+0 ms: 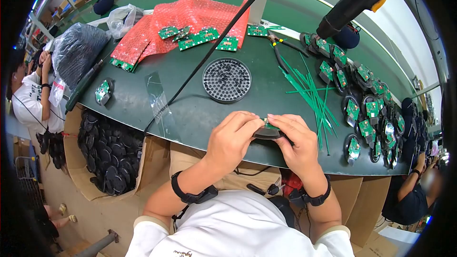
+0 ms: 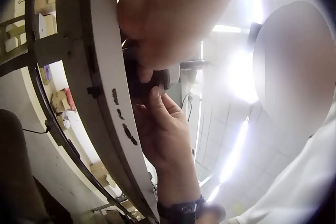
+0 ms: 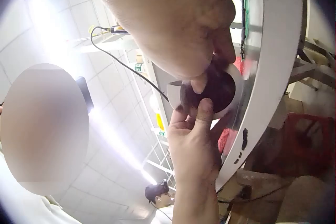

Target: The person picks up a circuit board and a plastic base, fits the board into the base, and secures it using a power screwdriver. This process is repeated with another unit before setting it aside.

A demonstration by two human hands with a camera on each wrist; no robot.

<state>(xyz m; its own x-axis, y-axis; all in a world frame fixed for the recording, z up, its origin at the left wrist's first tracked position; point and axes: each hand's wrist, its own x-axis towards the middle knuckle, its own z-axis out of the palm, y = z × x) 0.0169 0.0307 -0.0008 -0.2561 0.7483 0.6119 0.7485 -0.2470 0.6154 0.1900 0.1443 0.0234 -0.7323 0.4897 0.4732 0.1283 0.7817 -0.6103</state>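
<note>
Close to the front edge of the table, both hands grip a black round plastic housing (image 1: 268,134) with a small green circuit board (image 1: 270,126) on its upper side. My left hand (image 1: 232,139) holds it from the left, its fingertips at the board. From the other side my right hand (image 1: 299,143) has its fingers over the board and its thumb under the rim. The right wrist view shows the housing's dark round underside (image 3: 223,88) pinched between both thumbs and fingers. In the left wrist view the hands cover much of it.
A round dish (image 1: 227,80) of small black parts stands mid-table. Green strips (image 1: 312,90), pliers (image 1: 281,50) and many housings with boards (image 1: 369,109) lie right. Boards rest on red bubble wrap (image 1: 190,16). A power screwdriver (image 1: 354,2) hangs above; a carton (image 1: 78,171) holds black housings.
</note>
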